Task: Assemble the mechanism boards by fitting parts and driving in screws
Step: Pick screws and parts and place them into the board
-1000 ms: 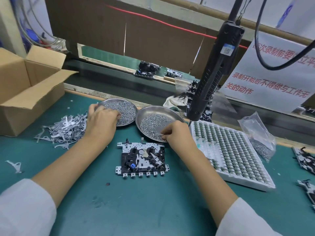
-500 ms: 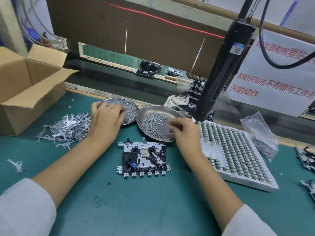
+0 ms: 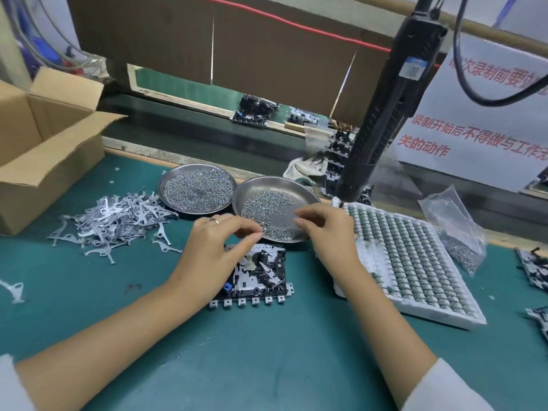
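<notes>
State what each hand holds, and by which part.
Cannot be told: the left hand and right hand have fingertips pinched together, but anything between them is too small to see.

Bare green mat (image 3: 267,366) open in front of mechanism board (image 3: 261,277), two screw dishes (image 3: 197,189) crowding behind, hanging screwdriver (image 3: 382,114) over white parts tray (image 3: 415,262) blocking right, metal lever pile (image 3: 115,221) and cardboard box (image 3: 44,149) closing left

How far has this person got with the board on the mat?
Done: the black-and-silver mechanism board on the green mat already carries fitted parts. In hand: the left hand and right hand hover at the nearer round steel dish of screws, fingertips pinched; any screw is too small to see. Left: the hanging black electric screwdriver is untouched.
</notes>
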